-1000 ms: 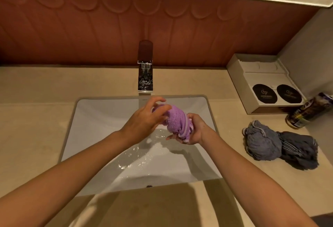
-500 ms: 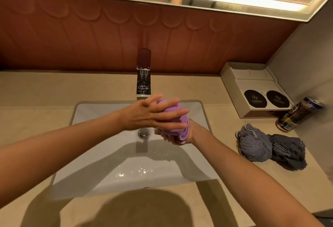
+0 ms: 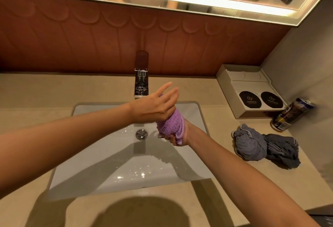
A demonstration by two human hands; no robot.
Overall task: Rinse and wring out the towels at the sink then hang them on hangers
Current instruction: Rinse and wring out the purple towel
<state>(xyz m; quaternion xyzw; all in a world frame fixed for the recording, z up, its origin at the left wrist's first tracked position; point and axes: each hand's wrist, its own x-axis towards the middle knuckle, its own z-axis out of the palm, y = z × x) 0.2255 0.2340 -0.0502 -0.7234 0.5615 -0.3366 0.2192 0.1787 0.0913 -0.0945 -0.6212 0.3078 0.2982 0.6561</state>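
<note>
- Now wringing: the right hand [image 3: 177, 139] curls its fingers round the towel [image 3: 170, 125] over the sink [image 3: 108, 154].
- The left hand [image 3: 155, 106] lies on it, fingers straight.
- Next, I judge: close the left fingers, then twist.

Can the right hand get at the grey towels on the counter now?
Probably not yet. The path to the grey towels looks free across the counter right of the sink, but the right hand holds the purple towel in its grip and would have to release it first.
</note>
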